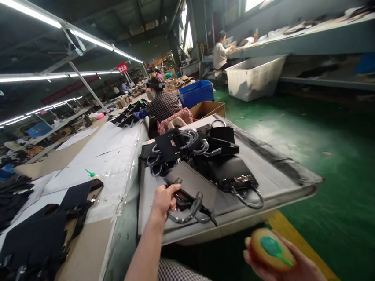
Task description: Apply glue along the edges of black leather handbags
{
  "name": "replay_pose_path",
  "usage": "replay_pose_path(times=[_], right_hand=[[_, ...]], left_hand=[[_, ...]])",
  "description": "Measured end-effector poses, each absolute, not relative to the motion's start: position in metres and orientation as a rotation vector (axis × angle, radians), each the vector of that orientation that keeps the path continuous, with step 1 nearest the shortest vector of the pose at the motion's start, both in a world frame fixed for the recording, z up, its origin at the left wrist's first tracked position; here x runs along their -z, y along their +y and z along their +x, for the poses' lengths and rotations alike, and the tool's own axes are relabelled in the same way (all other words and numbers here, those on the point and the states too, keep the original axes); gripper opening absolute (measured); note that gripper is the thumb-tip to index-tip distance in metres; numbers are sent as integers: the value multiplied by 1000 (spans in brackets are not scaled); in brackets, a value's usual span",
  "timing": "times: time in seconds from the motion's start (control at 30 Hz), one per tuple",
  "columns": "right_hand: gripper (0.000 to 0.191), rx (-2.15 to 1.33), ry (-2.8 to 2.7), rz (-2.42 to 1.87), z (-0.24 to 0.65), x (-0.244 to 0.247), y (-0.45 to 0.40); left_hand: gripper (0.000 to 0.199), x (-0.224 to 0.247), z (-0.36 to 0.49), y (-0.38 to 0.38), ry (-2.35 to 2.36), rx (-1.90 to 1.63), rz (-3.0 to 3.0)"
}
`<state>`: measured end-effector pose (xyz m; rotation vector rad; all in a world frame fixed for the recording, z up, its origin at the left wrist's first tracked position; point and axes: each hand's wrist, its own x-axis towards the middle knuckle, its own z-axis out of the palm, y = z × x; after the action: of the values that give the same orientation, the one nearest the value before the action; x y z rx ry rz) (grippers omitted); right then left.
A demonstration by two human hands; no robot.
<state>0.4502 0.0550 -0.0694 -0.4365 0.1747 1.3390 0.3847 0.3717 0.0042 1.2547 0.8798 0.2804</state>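
Observation:
My left hand [164, 201] is closed at the near edge of a black handbag [194, 182], which lies tilted with its grey face up. The index finger reaches along the edge by a handle end, and the other fingers are curled. Clear plastic wraps the bag's looped handles [189, 213]. In my right hand [287, 263], low at the right, is a rounded amber bottle [258, 251] with a green spout cap [271, 246]. It is held off the table, apart from the bags. More black handbags [232, 169] are heaped just behind the one at my left hand.
A white-topped table [278, 182] carries the bags. On the long bench [108, 143] at left lie black bag pieces [34, 237] and a small green spout [91, 173]. A seated co-worker [164, 100], a blue bin [196, 93] and a cardboard box [209, 108] are beyond; a white tub [253, 81] stands right.

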Motion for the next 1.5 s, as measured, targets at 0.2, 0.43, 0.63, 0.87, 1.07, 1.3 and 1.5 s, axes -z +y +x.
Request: replay_pose_path(times=[0.2,0.43,0.63,0.87,1.07,1.3,1.5], right_hand=[[47,-1494,-66,-364,422,31,90],[53,-1772,-423,-243,350,-14,128],[63,-1892,-483,-110,333,-31,122],[56,-1967,-371,-247,315,-23,125],[36,-1870,-224,-407,309,-14,113],[53,-2098,-198,-417,315,-10,90],[32,-1977,41,-228,309,-25,100]], left_hand=[[33,-71,248,344,889,-362,1126],[28,-107,166,248,932,-406,977],[23,-95,95,223,1071,-505,1131],[26,-91,81,187,1020,-505,1155],[25,-92,83,184,974,-517,1130],[24,-83,86,182,925,-429,1132],[29,-93,64,220,1332,-347,1780]])
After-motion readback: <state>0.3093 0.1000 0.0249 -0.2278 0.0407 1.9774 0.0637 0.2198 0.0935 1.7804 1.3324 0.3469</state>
